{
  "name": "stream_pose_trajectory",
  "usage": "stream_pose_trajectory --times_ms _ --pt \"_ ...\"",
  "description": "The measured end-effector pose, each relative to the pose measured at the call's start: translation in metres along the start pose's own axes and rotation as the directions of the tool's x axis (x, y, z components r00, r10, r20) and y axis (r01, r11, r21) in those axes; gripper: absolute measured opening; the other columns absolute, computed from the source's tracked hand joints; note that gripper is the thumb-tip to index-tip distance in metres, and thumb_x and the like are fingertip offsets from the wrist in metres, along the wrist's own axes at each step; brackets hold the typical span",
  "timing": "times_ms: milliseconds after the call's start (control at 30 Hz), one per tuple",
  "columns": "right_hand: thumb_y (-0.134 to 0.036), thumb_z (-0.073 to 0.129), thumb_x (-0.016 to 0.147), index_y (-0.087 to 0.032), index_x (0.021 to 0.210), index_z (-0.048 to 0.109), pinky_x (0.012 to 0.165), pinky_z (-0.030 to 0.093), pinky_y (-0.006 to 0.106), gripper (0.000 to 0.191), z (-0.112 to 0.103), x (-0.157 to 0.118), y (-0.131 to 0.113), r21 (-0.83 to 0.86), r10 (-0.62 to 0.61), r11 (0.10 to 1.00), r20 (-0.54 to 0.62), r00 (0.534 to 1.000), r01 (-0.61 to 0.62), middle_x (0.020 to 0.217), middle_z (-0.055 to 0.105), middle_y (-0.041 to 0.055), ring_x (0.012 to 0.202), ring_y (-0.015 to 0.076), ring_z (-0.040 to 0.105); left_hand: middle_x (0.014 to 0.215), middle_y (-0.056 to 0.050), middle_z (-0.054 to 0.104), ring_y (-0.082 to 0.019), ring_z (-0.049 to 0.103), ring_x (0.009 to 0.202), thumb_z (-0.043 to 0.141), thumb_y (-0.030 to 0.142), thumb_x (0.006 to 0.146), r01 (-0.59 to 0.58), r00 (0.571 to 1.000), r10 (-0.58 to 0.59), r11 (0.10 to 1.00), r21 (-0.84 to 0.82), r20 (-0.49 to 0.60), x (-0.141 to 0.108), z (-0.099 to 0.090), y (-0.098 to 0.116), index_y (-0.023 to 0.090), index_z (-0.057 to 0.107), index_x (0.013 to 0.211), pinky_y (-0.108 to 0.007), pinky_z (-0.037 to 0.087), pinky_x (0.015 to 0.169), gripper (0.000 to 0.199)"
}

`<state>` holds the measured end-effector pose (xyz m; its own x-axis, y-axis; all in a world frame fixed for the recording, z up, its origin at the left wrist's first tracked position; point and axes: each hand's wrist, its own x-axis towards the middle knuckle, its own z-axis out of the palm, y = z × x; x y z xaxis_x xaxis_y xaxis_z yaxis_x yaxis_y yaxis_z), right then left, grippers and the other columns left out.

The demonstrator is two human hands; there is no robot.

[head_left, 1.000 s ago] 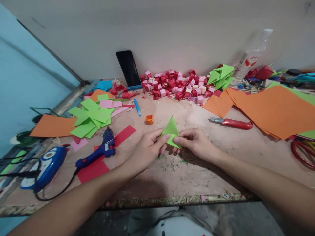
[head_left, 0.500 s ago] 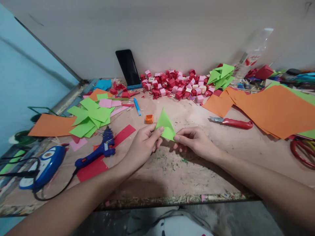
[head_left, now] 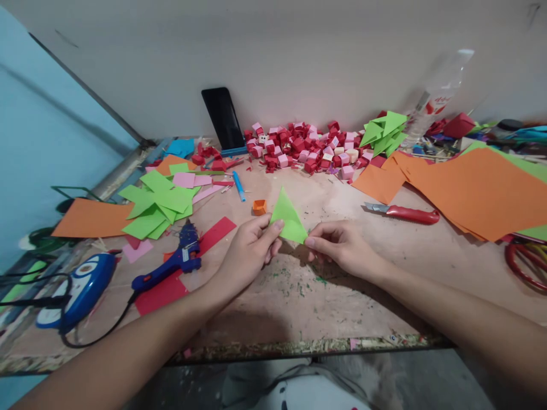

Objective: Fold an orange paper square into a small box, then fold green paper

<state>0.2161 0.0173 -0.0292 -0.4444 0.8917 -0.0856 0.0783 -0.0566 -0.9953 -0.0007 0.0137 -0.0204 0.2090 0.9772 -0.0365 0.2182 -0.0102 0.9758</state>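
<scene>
A green folded paper triangle (head_left: 288, 219) is held up between my two hands above the table, its point facing away from me. My left hand (head_left: 256, 242) pinches its left corner, thumb on top. With thumb and forefinger, my right hand (head_left: 335, 245) grips the right corner. Just beyond my left hand sits a small orange paper box (head_left: 259, 207). A blue glue gun (head_left: 182, 257) lies to the left on red paper (head_left: 162, 293).
Green paper pieces (head_left: 160, 202) pile up at left. Red and pink paper cubes (head_left: 303, 145) line the back near a phone (head_left: 223, 118). A red-handled cutter (head_left: 404, 213), orange sheets (head_left: 482, 193), scissors (head_left: 527, 265) and a plastic bottle (head_left: 440, 97) are at right.
My right hand has shifted very slightly to the right with its corner of the green paper. My left hand keeps its hold in nearly the same place.
</scene>
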Motion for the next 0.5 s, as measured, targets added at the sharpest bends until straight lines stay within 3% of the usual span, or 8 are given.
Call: stream_pose_trajectory --times_ms 267,500 --pt "-0.043 0.075 0.091 -0.018 0.082 0.075 0.054 0.044 0.026 0.027 0.0019 -0.0009 -0.0002 0.022 -0.017 1.0 -0.023 1.0 0.018 0.07 0.073 0.0031 0.056 0.0126 0.058 0.056 0.006 0.053 -0.008 0.042 0.044 0.055 0.049 0.105 -0.006 1.0 0.006 0.999 -0.034 0.003 -0.0001 -0.0023 -0.0019 0.021 0.053 0.083 -0.023 0.03 0.045 0.036" --pt "-0.046 0.076 0.089 -0.018 0.071 0.068 0.051 0.039 0.026 0.034 -0.0054 0.0013 -0.0019 -0.058 -0.011 0.998 -0.081 0.997 0.006 0.059 0.065 0.0009 0.051 0.0123 0.053 0.056 0.006 0.058 -0.01 0.048 0.041 0.056 0.047 0.104 0.027 1.0 -0.027 0.999 -0.018 -0.016 -0.0024 -0.0005 0.0036 0.021 0.055 0.083 -0.022 0.034 0.042 0.033"
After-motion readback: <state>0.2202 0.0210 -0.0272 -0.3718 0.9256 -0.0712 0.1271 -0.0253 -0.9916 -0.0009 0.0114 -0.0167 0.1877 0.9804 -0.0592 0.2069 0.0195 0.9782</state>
